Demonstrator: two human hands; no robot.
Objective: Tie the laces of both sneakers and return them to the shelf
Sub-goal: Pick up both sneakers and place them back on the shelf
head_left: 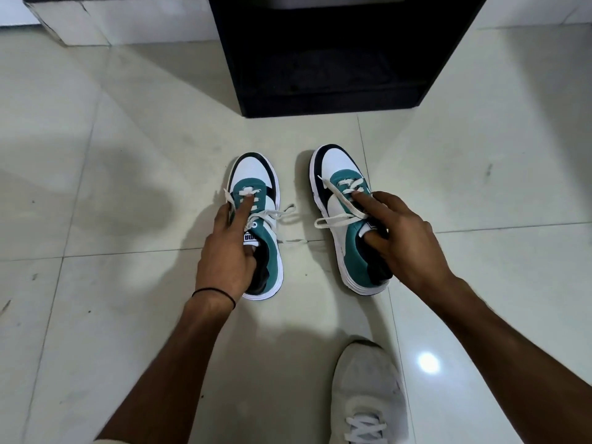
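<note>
Two white, teal and black sneakers stand side by side on the tiled floor, toes pointing away from me. My left hand [224, 251] grips the left sneaker [256, 174] at its tongue, thumb inside the opening and index finger stretched along the laces. My right hand [403, 238] grips the right sneaker [336, 161] the same way, thumb tucked into the opening and index finger on the laces. Loose white lace ends [282, 213] trail off both shoes. The black shelf [320, 59] stands open just beyond the sneakers.
My own foot in a white shoe [368, 395] rests on the floor at the lower right. A white wall base [96, 24] runs along the upper left. Pale glossy tiles [128, 155] surround the sneakers.
</note>
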